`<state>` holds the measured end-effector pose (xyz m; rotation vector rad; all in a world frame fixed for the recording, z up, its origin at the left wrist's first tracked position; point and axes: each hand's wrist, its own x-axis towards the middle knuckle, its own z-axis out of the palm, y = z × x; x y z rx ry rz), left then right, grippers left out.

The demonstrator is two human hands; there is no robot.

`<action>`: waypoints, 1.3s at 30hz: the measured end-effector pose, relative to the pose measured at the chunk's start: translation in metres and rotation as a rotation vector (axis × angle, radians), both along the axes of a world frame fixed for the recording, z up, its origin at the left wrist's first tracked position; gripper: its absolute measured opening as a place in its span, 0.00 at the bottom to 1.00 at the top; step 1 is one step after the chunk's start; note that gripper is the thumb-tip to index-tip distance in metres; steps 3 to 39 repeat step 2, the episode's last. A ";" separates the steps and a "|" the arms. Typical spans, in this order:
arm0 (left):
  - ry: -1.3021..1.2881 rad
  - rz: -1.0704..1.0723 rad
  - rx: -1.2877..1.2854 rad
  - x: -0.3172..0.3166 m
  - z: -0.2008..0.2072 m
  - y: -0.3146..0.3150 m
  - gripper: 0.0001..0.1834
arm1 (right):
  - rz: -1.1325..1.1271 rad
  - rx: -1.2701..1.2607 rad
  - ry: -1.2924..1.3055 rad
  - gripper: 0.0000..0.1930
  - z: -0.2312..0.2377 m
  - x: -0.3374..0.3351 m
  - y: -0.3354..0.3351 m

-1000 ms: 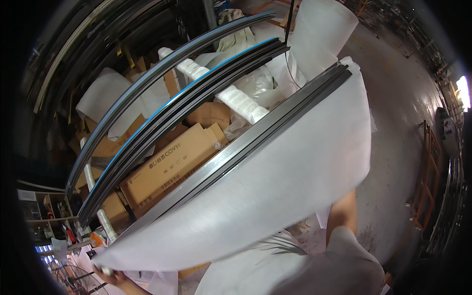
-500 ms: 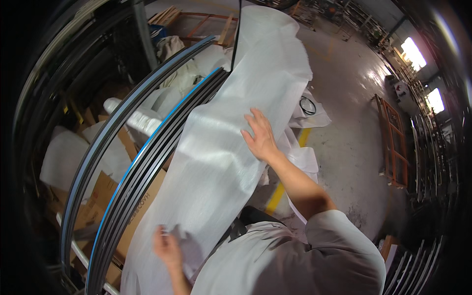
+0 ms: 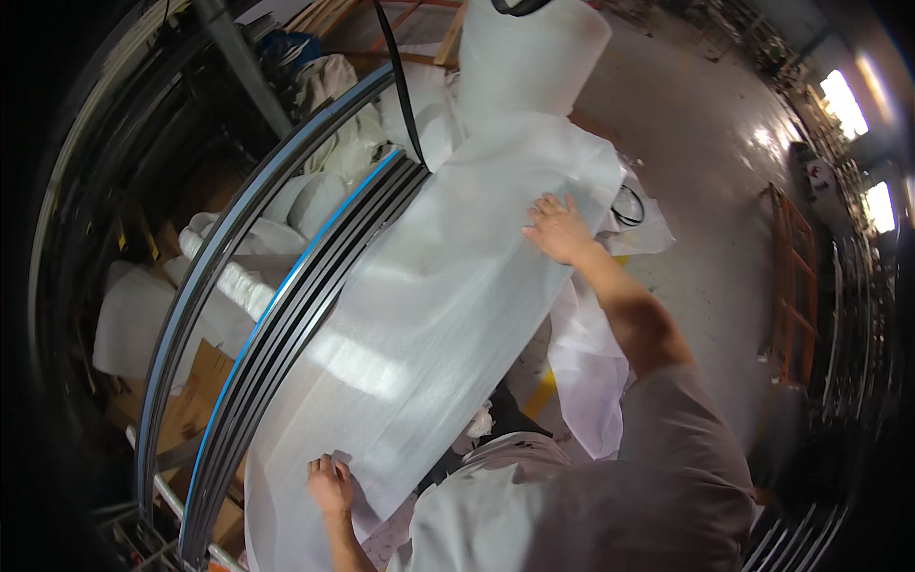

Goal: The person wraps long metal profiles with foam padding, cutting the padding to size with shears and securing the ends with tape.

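A long white, translucent foam sheet [image 3: 419, 353] runs lengthwise in front of me over dark metal profiles. My right hand [image 3: 560, 229] lies on its upper part near the right edge, palm down with the fingers spread. Lower down, my left hand [image 3: 331, 484] rests on the sheet, its fingers slightly bent and nothing visible in them. To the left, the dark profiles [image 3: 286, 315] show from under the sheet, one with a bright blue strip. A wide white foam roll [image 3: 529, 71] stands at the sheet's far end.
Another long profile [image 3: 205, 257] runs along the left. Cardboard [image 3: 191, 405] and white wrapping [image 3: 133, 319] lie beyond it. A black strap [image 3: 400, 86] hangs at the far end. Loose foam [image 3: 586, 372] droops on the right, and an orange frame [image 3: 793, 286] stands farther right.
My right hand has moved right and come down onto the sheet. My left hand has settled on the sheet too. The sheet looks flatter and covers more to the right; the view has shifted.
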<state>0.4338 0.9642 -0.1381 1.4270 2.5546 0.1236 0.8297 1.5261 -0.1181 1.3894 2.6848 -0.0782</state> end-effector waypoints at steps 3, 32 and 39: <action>0.016 0.085 -0.034 0.010 0.021 0.010 0.15 | 0.069 -0.172 -0.097 0.32 0.009 0.004 0.038; 0.016 0.085 -0.034 0.010 0.021 0.010 0.15 | 0.069 -0.172 -0.097 0.32 0.009 0.004 0.038; 0.016 0.085 -0.034 0.010 0.021 0.010 0.15 | 0.069 -0.172 -0.097 0.32 0.009 0.004 0.038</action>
